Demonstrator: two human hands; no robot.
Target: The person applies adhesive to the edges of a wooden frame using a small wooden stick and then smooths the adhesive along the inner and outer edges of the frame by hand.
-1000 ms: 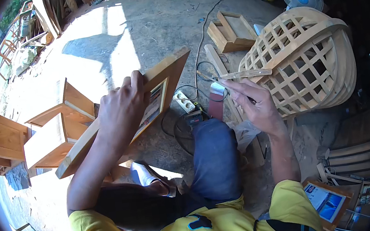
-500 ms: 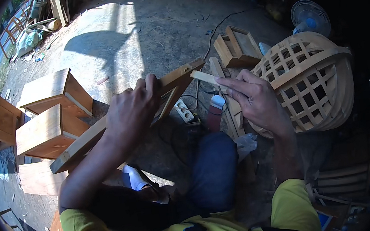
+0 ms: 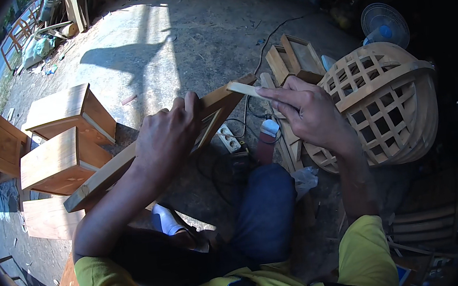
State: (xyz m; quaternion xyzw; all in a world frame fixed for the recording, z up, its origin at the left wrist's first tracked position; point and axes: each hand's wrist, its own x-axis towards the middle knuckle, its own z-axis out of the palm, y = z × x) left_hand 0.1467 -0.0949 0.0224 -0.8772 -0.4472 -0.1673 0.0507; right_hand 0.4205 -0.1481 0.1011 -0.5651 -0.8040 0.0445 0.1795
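Observation:
My left hand (image 3: 163, 128) is closed over the upper edge of a wooden frame (image 3: 104, 174), which slants from the lower left up toward the middle. A panelled face shows below its edge. My right hand (image 3: 310, 107) pinches a thin, flat, pale strip of wood (image 3: 242, 89) between thumb and fingers. The strip's far tip lies at the frame's upper right end; whether it touches the wood I cannot tell. Part of the frame is hidden behind my left hand and forearm.
Wooden drawer-like boxes (image 3: 55, 167) stand at the left. On the floor ahead lie a white power strip (image 3: 228, 137) with a dark cord and long wood pieces (image 3: 290, 142). A curved lattice woodwork (image 3: 384, 105), a small wooden case (image 3: 306, 55) and a fan (image 3: 384, 25) are at the right.
My right hand has moved slightly left and up, bringing the strip's tip over the frame's end. My left hand and the frame have barely shifted.

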